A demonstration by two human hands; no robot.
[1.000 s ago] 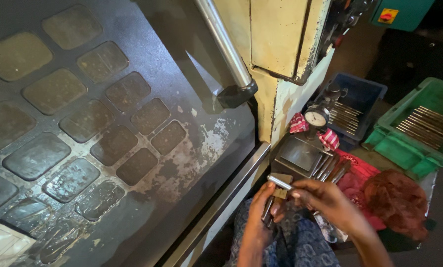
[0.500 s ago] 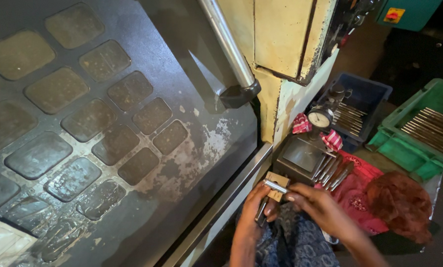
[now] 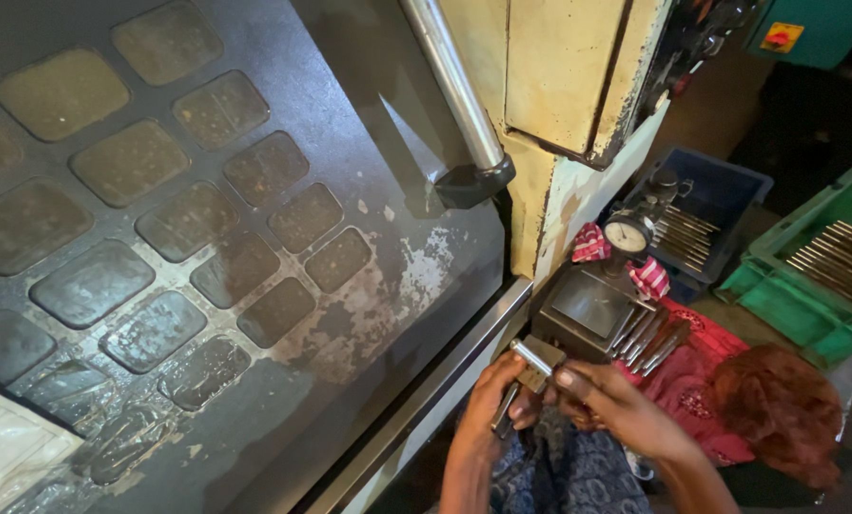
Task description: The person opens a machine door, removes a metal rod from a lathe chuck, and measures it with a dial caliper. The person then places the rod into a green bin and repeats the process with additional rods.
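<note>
1. Both hands sit slightly lower and nearer the frame's bottom than a second ago, and the pin has tilted from nearly level to slanting up-left; the view itself has shifted a little.
2. Filling the left half is a dark machine panel (image 3: 254, 238) with raised, worn rectangular pads, its paint flaked near the lower right edge.
3. A cream housing (image 3: 559, 86) stands at top centre, with a shiny steel bar (image 3: 450, 81) running down into a dark bracket (image 3: 473, 181).
4. At far right a green crate (image 3: 778, 295) holds rows of thin metal rods; a blue bin (image 3: 730, 190) behind it holds more.
5. Red cloth (image 3: 692, 381) lies on the surface beside a rust-coloured bundle (image 3: 778, 409).
6. A dark block stand (image 3: 587, 309) sits just above the hands, carrying a round dial gauge (image 3: 626, 233); several loose rods (image 3: 649, 338) lean against its right side.
7. The right hand (image 3: 616, 400) is closed, thumb and fingers pinching the near end of a short metal pin (image 3: 532, 354).
8. The left hand (image 3: 497, 395) is curled around a thin dark rod (image 3: 504, 407), fingers also touching the pin from below.
9. The pin lies between both hands, just in front of the stand and over patterned blue fabric (image 3: 568, 471).
</note>
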